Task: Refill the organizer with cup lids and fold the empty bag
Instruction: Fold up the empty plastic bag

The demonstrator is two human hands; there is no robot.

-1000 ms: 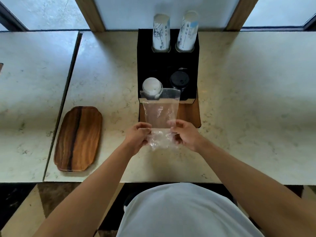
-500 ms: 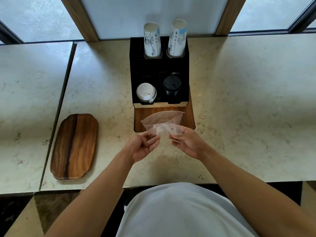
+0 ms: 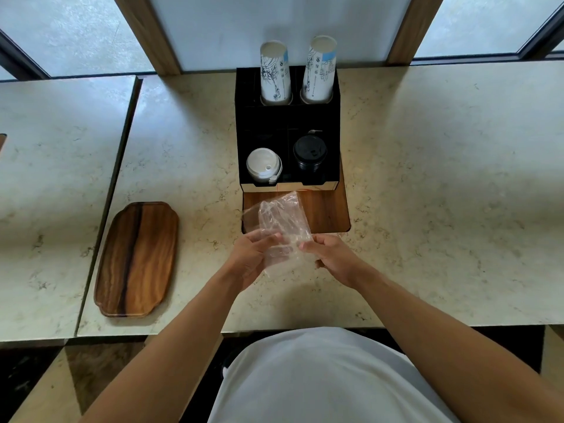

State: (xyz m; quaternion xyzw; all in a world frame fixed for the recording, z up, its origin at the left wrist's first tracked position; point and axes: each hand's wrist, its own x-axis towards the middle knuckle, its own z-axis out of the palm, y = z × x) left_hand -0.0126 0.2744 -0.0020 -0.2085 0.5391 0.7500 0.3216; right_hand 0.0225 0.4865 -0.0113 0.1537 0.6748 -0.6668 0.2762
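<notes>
A black organizer (image 3: 244,123) stands on a wooden base at the back of the counter. White cup lids (image 3: 263,165) fill its front left slot and black cup lids (image 3: 309,152) its front right slot. Just in front of it I hold the empty clear plastic bag (image 3: 282,221) above the counter. My left hand (image 3: 254,259) grips the bag's lower left side and my right hand (image 3: 331,257) pinches its right edge. The bag stands crumpled and partly doubled over between the two hands.
Two stacks of printed paper cups (image 3: 274,73) rise from the organizer's rear slots. A wooden tray (image 3: 137,259) lies on the counter to the left. A seam (image 3: 122,154) splits the marble counter from a second slab on the left. Windows run behind.
The bag came away from the white lids and back toward me, collapsing from a stretched sheet into a crumpled, partly doubled piece. Both hands shifted their grip on it.
</notes>
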